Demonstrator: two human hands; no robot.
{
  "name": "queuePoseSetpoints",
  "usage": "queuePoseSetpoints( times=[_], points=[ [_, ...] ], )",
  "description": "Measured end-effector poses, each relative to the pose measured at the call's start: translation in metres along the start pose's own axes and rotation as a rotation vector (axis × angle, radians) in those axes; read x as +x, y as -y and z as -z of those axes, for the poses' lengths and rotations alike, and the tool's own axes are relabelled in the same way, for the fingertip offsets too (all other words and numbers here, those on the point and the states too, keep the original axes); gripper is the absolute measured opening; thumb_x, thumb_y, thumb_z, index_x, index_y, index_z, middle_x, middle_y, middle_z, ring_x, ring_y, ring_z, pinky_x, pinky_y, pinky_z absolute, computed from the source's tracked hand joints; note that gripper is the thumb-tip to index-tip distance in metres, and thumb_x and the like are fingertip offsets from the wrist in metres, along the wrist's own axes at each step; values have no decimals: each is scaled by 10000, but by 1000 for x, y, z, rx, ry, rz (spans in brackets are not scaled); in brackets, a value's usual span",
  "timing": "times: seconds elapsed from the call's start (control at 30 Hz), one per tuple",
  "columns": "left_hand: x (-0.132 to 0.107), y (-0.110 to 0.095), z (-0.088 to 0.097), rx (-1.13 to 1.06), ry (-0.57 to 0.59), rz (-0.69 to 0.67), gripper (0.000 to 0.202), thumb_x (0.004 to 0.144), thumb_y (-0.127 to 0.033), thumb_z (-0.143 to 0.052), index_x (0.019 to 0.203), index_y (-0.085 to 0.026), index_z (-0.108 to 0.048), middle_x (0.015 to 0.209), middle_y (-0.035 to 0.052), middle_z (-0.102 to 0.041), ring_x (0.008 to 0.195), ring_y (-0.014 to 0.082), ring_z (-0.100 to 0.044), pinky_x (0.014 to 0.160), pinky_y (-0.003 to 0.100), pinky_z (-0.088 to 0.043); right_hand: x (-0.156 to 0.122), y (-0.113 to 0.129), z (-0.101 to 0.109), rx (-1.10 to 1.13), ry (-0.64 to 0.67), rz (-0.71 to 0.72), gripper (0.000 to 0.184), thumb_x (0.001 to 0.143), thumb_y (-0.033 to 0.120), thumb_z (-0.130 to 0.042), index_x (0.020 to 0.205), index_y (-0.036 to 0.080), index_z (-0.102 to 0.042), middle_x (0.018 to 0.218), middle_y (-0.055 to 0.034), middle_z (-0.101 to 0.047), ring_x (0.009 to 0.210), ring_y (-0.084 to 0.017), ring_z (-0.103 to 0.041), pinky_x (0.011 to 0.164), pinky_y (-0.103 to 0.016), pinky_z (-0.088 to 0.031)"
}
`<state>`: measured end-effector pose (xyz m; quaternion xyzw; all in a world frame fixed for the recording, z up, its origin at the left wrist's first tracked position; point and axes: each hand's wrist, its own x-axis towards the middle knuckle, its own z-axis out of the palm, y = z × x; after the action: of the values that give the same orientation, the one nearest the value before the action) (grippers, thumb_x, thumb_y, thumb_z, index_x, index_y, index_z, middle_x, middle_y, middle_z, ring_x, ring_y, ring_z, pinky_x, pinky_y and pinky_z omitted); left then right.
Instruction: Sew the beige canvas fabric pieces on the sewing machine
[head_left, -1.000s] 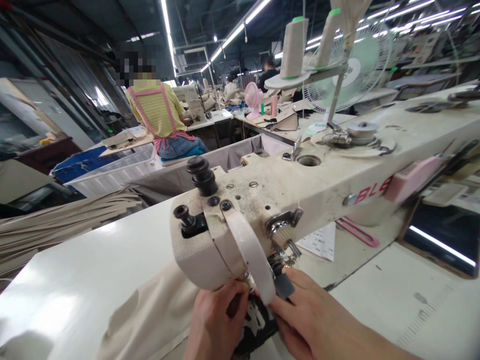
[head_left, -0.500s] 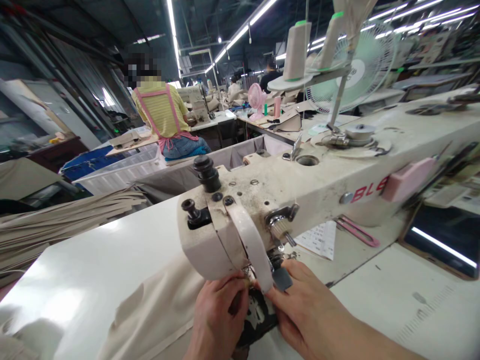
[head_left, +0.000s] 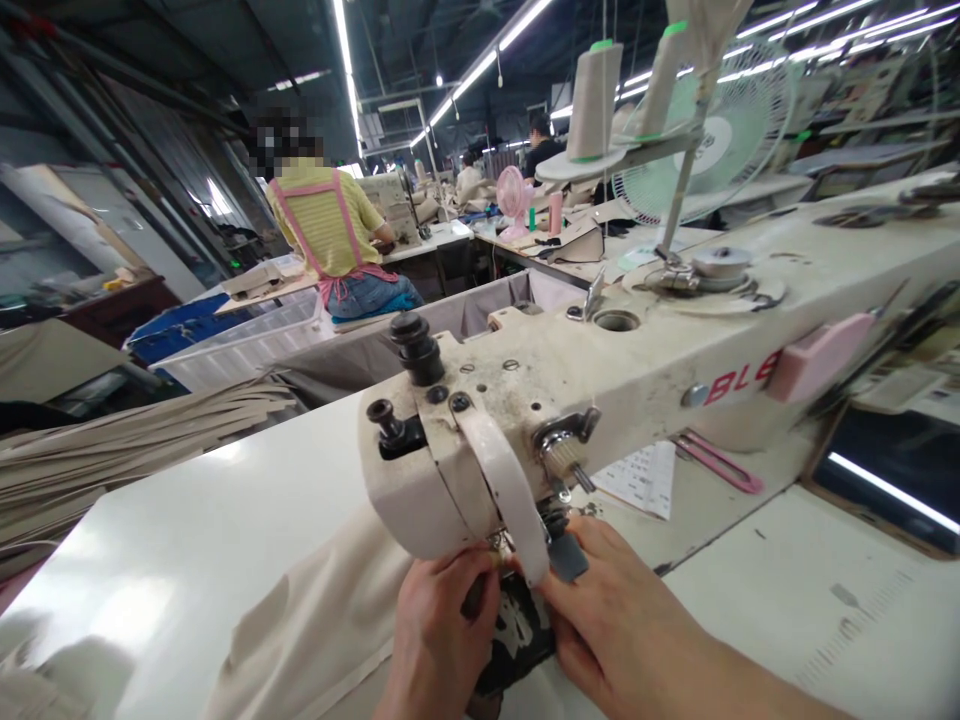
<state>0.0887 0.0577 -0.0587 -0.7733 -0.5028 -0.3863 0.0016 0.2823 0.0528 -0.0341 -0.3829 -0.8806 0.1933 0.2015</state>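
Note:
The head of a white sewing machine point(head_left: 487, 440) stands in front of me, with its needle area largely hidden by my fingers and a curved white guard point(head_left: 514, 500). My left hand point(head_left: 448, 620) is closed in a pinch on the beige fabric point(head_left: 322, 620), close to the needle. That cloth spreads out to the left over the white table. On the other side of the needle, my right hand point(head_left: 619, 605) has its fingers bent in under the guard and a small grey plate point(head_left: 568, 556). Its fingertips are partly covered, and what they hold cannot be made out.
Stacked beige cloth pieces point(head_left: 150, 440) lie at the left. Pink thread snips point(head_left: 724, 462), a printed paper point(head_left: 641, 478) and a dark-screened device point(head_left: 892, 475) are at the right. Thread cones point(head_left: 595, 105) stand above the machine. A person in a yellow shirt point(head_left: 322, 225) sits ahead.
Both hands keep almost the same place at the needle. The view has shifted very slightly, and the seated person's right forearm shows more now.

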Motion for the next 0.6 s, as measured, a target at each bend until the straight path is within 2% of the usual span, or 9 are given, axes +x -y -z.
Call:
queuePoseSetpoints(
  times=[0.1,0.23,0.3,0.43,0.6],
  points=[
    [2,2,4,-14,49,-8,160,771,-123,-585,750,-247,-683,784,-8,-737,701,165,-698,628,258,-554,0,-1,2,47,-32,27,362,726,92,-524,1069,181,-595,1212,-85,-565,1141,-271,-415,1008,-425,-326],
    [2,4,7,-56,60,-37,133,762,-154,-619,815,-256,-685,837,-5,-734,761,158,-698,689,255,-557,-2,-4,4,168,-96,19,319,709,23,-487,967,186,-580,1111,-86,-575,1079,-248,-456,968,-404,-376],
    [1,4,6,-66,52,-32,151,750,-138,-617,815,-257,-683,829,-8,-734,749,154,-695,683,251,-554,-3,-6,3,171,-93,15,350,699,12,-491,993,180,-581,1112,-94,-565,1082,-253,-452,972,-411,-379],
    [0,2,3,-48,23,10,167,744,-117,-575,739,-242,-686,781,7,-734,706,165,-686,645,258,-546,-2,-6,1,61,-52,27,438,727,29,-512,1128,190,-587,1245,-87,-516,1187,-281,-371,1034,-455,-320],
    [-1,2,-1,-30,30,118,136,723,-134,-591,650,-219,-669,680,1,-713,602,161,-658,556,254,-515,0,-8,5,43,-22,47,457,755,26,-496,1167,201,-587,1213,-77,-534,1138,-268,-399,998,-444,-350]
  ],
)
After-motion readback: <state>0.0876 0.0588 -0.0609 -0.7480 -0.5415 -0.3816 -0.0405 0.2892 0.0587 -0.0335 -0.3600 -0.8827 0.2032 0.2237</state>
